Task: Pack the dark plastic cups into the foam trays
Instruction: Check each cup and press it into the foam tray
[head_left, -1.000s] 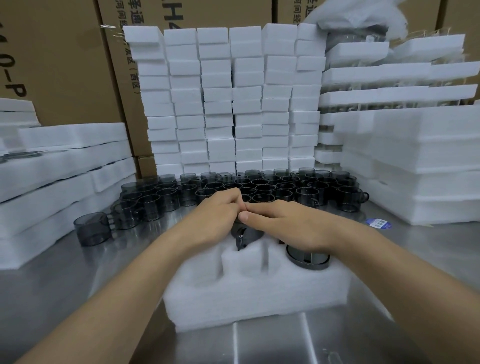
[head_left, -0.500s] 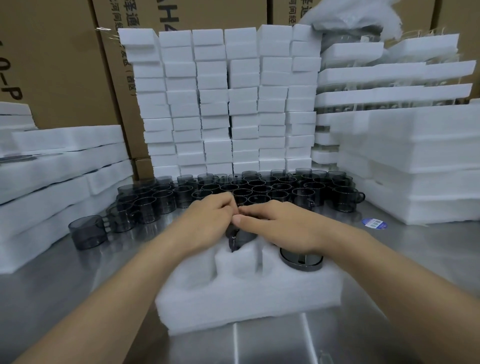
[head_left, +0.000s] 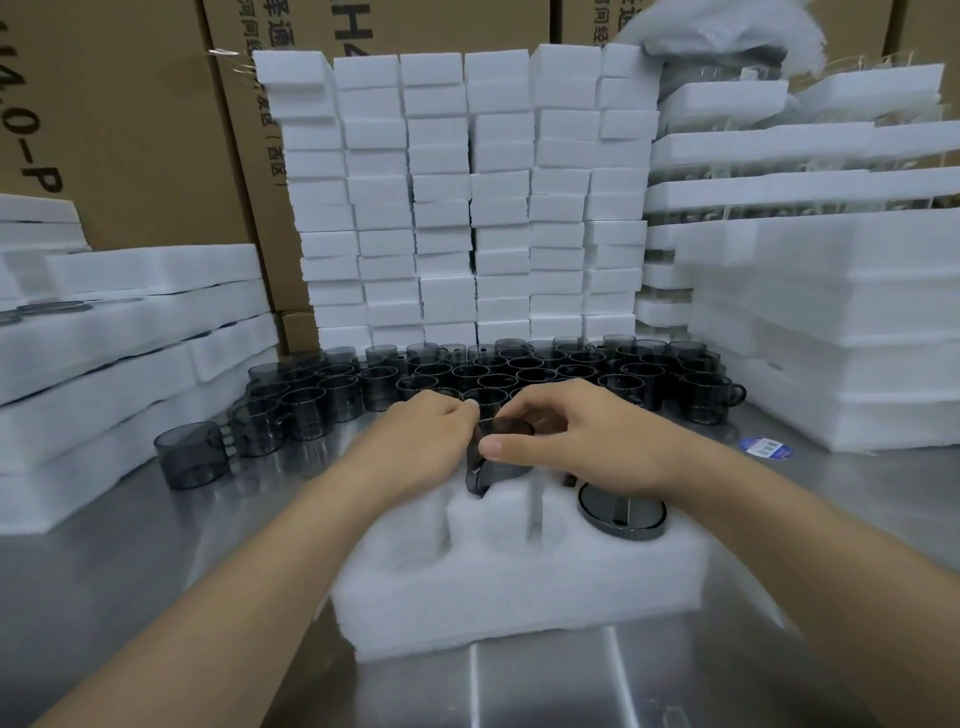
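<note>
A white foam tray (head_left: 519, 587) lies on the steel table in front of me, with open pockets at its near side. One dark cup (head_left: 621, 512) sits upside down in the right pocket. Both hands meet over the tray's far middle on another dark cup (head_left: 501, 457), which is partly sunk into a pocket. My right hand (head_left: 587, 441) pinches its rim with thumb and fingers. My left hand (head_left: 421, 441) grips its left side. Behind the hands stand several loose dark cups (head_left: 545, 369) in rows.
A single cup (head_left: 192, 454) stands apart at the left. Stacks of small foam blocks (head_left: 467, 197) rise at the back before cardboard boxes (head_left: 114, 114). Foam tray stacks (head_left: 104, 343) flank the left and more foam trays (head_left: 841, 332) the right. A blue sticker (head_left: 766, 448) lies on the table.
My right hand has lifted from lying flat over the cup and now pinches its rim, so the cup shows between my hands. The tray and other cups stay put.
</note>
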